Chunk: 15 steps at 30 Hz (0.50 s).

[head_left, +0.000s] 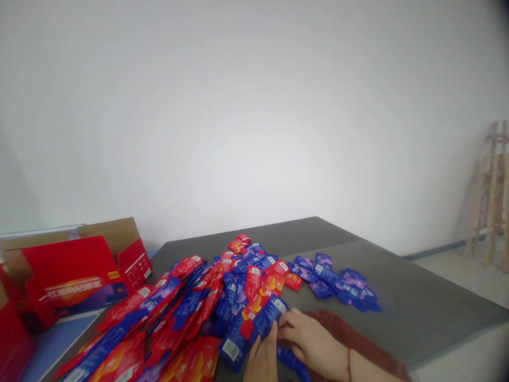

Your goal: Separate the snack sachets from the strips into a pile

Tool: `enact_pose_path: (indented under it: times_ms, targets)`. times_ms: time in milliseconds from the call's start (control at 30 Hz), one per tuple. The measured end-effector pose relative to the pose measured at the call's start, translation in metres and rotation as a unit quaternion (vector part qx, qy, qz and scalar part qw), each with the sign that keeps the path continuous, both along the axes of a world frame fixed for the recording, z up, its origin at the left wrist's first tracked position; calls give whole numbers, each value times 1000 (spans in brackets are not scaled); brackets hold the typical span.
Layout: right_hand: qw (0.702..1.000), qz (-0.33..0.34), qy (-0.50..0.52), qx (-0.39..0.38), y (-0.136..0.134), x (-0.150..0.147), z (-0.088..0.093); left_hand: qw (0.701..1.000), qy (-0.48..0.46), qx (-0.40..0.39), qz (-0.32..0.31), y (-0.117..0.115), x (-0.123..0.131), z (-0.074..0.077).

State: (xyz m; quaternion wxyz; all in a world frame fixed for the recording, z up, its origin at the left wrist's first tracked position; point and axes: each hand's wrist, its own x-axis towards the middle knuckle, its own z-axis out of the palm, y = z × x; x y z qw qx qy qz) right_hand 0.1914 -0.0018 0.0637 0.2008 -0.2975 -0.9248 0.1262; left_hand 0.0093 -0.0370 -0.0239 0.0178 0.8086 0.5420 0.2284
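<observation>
My right hand (310, 339) comes in from the lower right, and its fingers pinch the upper end of a blue foil sachet strip (254, 329). My left hand (262, 362) sits at the bottom edge and grips the same strip from below. A white barcode patch marks the strip's lower end. Another blue sachet (290, 361) lies under my right wrist. A large heap of red and blue sachets (191, 297) spreads left of my hands, and a smaller group of purple-blue sachets (334, 284) lies to their right.
A grey table top (397, 302) holds the sachets and ends in a corner at the far side. An opened red and brown cardboard carton (75, 270) stands at the left on a blue surface (51, 345). A wooden frame (489, 196) leans near the white wall.
</observation>
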Motion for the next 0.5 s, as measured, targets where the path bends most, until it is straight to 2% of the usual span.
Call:
enact_pose_path:
  times_ms: [133, 200, 267, 333, 467, 500]
  targets:
    - [995, 97, -13, -30, -20, 34, 20, 1000, -6, 26, -10, 6, -8, -12]
    - [994, 97, -14, -56, -31, 55, 30, 997, 10, 65, -28, 10, -16, -17]
    - [994, 80, -15, -72, -39, 74, 37, 992, 40, 96, -76, 13, -23, -19]
    - [995, 64, -25, -67, -43, 86, 37, 984, 65, 123, -115, 15, -25, -19]
    - [997, 41, -55, -27, -37, 77, 20, 980, 54, 188, -45, 11, -13, -14]
    - [998, 33, -58, -17, -33, 68, 14, 976, 54, 207, -50, 9, -10, -11]
